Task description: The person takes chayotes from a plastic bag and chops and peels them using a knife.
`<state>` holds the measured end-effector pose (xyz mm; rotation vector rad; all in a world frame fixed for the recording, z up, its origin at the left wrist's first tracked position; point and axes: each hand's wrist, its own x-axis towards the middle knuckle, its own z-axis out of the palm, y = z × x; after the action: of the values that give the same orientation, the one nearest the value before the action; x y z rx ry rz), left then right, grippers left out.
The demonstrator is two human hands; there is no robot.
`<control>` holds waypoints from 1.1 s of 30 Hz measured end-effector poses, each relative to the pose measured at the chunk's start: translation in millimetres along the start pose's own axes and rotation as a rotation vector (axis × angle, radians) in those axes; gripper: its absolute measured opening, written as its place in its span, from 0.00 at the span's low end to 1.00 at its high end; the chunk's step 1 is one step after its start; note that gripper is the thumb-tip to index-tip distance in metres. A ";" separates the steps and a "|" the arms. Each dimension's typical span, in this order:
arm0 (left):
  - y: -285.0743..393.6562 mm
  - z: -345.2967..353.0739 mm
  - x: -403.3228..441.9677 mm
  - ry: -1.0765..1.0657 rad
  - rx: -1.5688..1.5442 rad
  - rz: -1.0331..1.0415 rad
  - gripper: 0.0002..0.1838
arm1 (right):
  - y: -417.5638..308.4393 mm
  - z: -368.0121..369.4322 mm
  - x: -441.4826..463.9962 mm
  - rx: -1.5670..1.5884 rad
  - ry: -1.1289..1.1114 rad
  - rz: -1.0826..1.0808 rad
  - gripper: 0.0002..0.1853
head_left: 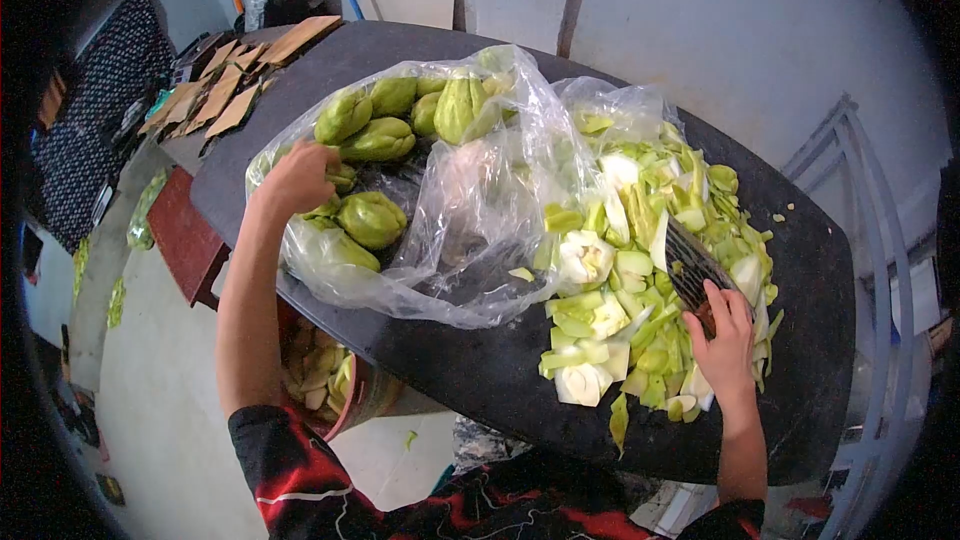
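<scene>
Head view, and from where I stand the left hand is in among whole chayotes, its fingers bent down over one at the side of a clear plastic bag. Whether they close on it I cannot tell — the fingertips are hidden. The right hand has thumb and fingers pinching the handle end of a broad, dark-bladed knife, its blade resting over cut chayote pieces.

Picking out a whole chayote looks to me like the step in hand. Bringing one out would call for a firm hold around its rounded body, a lift clear of the slack plastic, and a knife kept well aside.

The whole ones are plump, green and faintly ridged, some with a pale sheen, bunched inside the bag along its left and far edges. The cut ones lie in a loose heap to the right — pale flesh, green skin, wedges and thin slips mixed.

Under all of it is a dark table; below its near edge stands a reddish bucket holding pale scraps. Flat cardboard pieces lie off past the table's far left end.
</scene>
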<state>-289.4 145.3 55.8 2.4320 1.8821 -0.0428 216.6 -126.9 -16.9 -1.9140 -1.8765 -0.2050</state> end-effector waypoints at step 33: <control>-14.2 -28.5 -13.0 0.132 -0.261 0.211 0.28 | 4.5 -31.7 -25.5 -0.009 0.085 0.060 0.27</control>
<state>-306.9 138.3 84.5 2.4831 1.5488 0.3588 225.8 -163.1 -0.1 -1.9333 -1.7638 -0.2715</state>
